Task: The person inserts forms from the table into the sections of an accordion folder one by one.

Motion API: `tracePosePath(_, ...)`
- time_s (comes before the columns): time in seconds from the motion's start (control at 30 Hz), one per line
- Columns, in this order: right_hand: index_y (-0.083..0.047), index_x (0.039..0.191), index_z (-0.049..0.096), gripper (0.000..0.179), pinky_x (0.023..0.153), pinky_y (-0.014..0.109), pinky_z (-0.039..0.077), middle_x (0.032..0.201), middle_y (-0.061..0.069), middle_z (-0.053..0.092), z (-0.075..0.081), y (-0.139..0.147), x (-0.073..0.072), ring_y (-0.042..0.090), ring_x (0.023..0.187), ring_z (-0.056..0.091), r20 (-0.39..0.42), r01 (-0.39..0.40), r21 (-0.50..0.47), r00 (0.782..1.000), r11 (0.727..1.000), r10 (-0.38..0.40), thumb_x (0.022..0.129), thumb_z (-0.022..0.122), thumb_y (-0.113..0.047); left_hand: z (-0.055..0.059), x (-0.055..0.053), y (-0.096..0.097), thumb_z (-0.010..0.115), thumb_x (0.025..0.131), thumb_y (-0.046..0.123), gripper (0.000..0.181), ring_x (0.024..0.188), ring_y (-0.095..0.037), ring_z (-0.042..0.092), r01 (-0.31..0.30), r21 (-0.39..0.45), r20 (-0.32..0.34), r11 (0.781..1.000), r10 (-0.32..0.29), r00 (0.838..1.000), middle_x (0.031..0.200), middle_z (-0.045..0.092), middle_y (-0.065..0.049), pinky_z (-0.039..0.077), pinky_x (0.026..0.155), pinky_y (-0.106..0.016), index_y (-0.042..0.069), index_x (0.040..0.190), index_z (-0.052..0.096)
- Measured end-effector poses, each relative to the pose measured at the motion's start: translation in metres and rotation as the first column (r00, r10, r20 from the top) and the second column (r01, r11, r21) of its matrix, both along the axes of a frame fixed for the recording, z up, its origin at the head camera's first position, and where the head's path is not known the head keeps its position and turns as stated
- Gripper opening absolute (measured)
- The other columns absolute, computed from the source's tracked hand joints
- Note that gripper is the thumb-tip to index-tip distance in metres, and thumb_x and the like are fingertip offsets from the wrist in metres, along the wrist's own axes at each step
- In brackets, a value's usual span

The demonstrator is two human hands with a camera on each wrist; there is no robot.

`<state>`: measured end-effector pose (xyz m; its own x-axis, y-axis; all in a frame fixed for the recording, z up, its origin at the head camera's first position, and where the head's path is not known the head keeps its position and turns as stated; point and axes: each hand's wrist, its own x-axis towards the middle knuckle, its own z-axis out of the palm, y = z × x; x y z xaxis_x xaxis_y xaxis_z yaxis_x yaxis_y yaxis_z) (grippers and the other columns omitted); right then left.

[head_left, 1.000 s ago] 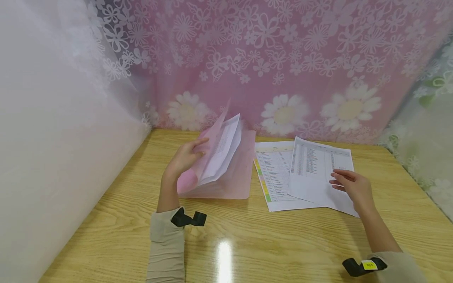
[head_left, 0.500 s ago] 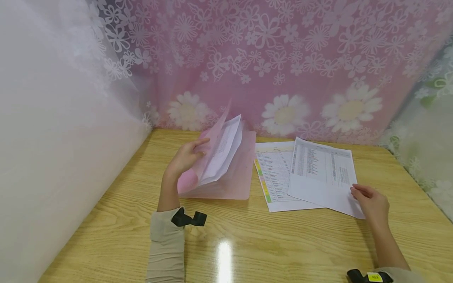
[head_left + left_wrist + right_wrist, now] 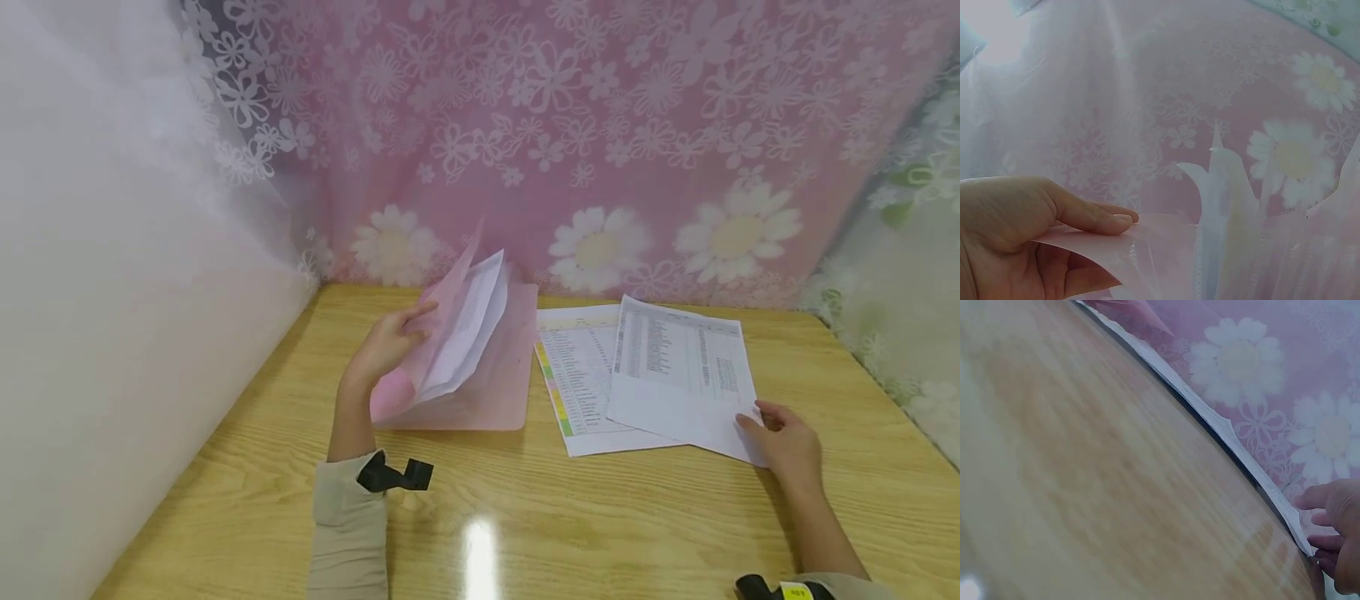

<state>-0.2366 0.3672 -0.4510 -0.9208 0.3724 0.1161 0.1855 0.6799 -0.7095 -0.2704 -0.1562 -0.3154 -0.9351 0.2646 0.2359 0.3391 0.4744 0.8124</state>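
Observation:
On the left of the head view lies a pink folder (image 3: pixel 512 379), its front cover raised. My left hand (image 3: pixel 381 352) pinches that cover; in the left wrist view the thumb (image 3: pixel 1107 222) lies over the cover's edge and the other fingers are beneath. White papers and clear sleeves (image 3: pixel 474 321) fan out inside the folder. To the right, a printed sheet (image 3: pixel 660 404) overlaps another sheet with a coloured left edge (image 3: pixel 581 375). My right hand (image 3: pixel 791 446) pinches the top sheet at its lower right corner. The right wrist view has the fingers (image 3: pixel 1329 540) at the paper's edge.
All of this lies on a wood-grain table (image 3: pixel 585 517). A pink flowered curtain (image 3: pixel 465 125) hangs along the back, with a white sheet-like wall (image 3: pixel 135 250) to the left. Another flowered panel (image 3: pixel 915 333) borders the right side.
My right hand has moved from over the middle of the top sheet down and right to its lower right corner, which it now pinches. The left hand still holds the folder cover.

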Motion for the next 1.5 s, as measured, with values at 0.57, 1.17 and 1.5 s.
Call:
tracePosePath(0.57, 0.014, 0.13, 0.038, 0.066, 0.093, 0.057, 0.028, 0.127, 0.038, 0.038, 0.0004, -0.0061, 0.0041, 0.052, 0.117, 0.032, -0.034, -0.031, 0.037, 0.999, 0.999, 0.032, 0.086, 0.063, -0.028, 0.0006, 0.0035, -0.0001, 0.048, 0.09, -0.003, 0.044, 0.108, -0.023, 0.04, -0.011, 0.006, 0.013, 1.0, 0.011, 1.0, 0.138, 0.041, -0.012, 0.033, 0.084, -0.036, -0.001, 0.134, 0.045)
tracePosePath(1.17, 0.015, 0.131, 0.035, 0.064, 0.094, 0.058, 0.026, 0.127, 0.039, 0.036, 0.0009, -0.0041, 0.0024, 0.054, 0.117, 0.03, 0.0, -0.025, 0.104, 1.0, 0.994, 0.025, 0.086, 0.061, -0.022, -0.0016, 0.0076, 0.0034, 0.049, 0.091, -0.001, 0.044, 0.109, -0.026, 0.039, -0.059, 0.003, 0.024, 0.998, 0.059, 0.998, 0.139, 0.04, -0.014, 0.033, 0.084, -0.037, 0.0, 0.135, 0.044)
tracePosePath(1.5, 0.015, 0.126, 0.042, 0.049, 0.095, 0.056, 0.026, 0.126, 0.036, 0.039, 0.001, -0.0041, 0.0016, 0.051, 0.117, 0.033, 0.01, -0.006, 0.131, 1.0, 0.991, 0.005, 0.086, 0.057, -0.01, -0.0029, 0.0064, 0.003, 0.05, 0.09, 0.001, 0.046, 0.059, -0.013, 0.036, -0.088, -0.007, 0.049, 0.996, 0.088, 0.995, 0.138, 0.041, -0.013, 0.032, 0.054, -0.025, 0.005, 0.136, 0.045)
